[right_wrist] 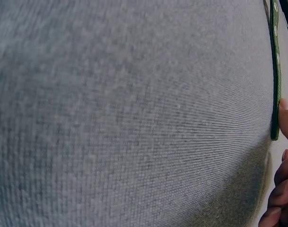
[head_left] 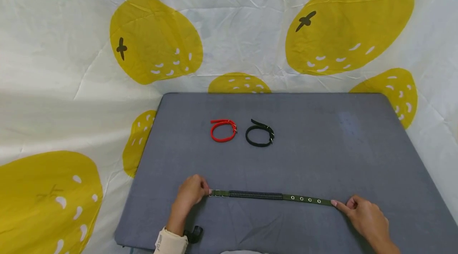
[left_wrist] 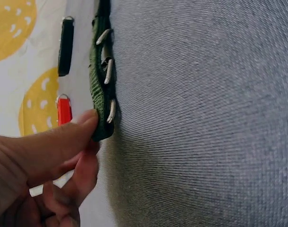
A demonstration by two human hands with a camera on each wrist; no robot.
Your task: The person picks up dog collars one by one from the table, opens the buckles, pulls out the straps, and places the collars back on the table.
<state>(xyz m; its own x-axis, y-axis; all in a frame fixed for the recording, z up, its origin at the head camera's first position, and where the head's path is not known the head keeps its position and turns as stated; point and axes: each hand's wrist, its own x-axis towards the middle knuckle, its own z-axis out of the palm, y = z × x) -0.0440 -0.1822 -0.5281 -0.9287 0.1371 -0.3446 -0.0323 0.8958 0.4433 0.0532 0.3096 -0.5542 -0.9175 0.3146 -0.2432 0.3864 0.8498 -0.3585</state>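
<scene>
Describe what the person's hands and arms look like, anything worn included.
The left hand is ungloved, with a cream cuff, marked in dark lettering too small to read, and a rounded black device beside the cuff. The right hand is ungloved too, with no sleeve showing.

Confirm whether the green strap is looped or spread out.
Spread out: the green strap runs unlooped from the left hand to the right hand.
</scene>
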